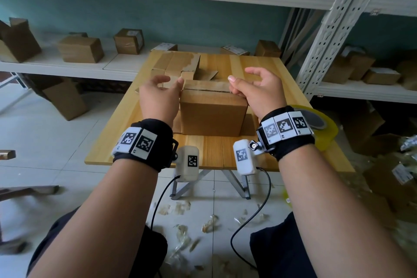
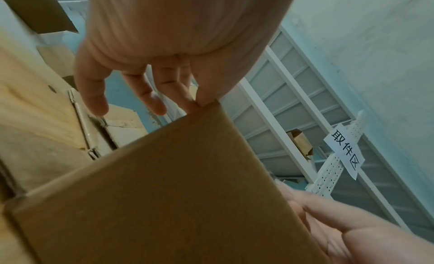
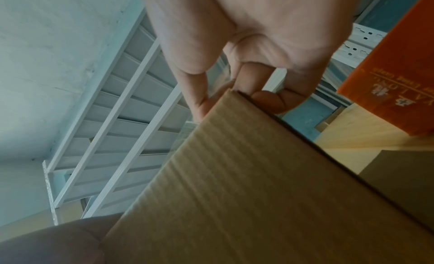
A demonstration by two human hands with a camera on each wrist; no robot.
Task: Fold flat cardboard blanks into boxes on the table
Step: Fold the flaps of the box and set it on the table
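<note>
A brown cardboard box (image 1: 213, 115) stands folded up in the middle of the wooden table (image 1: 255, 67). Its top flap (image 1: 206, 86) lies almost down, with a thin gap along its near edge. My left hand (image 1: 174, 80) is at the box's upper left corner; in the left wrist view my left hand (image 2: 199, 101) pinches that corner of the box (image 2: 176, 193) between thumb and index, the other fingers spread. My right hand (image 1: 233, 86) pinches the upper right corner; the right wrist view shows my right hand (image 3: 234, 99) with thumb and fingers on either side of the box (image 3: 258, 184).
A stack of flat cardboard blanks (image 1: 176, 63) lies on the table's far left. A yellow tape roll (image 1: 316, 124) sits at the table's right edge beside my right wrist. White shelves with several finished boxes (image 1: 80, 49) surround the table. Scraps litter the floor.
</note>
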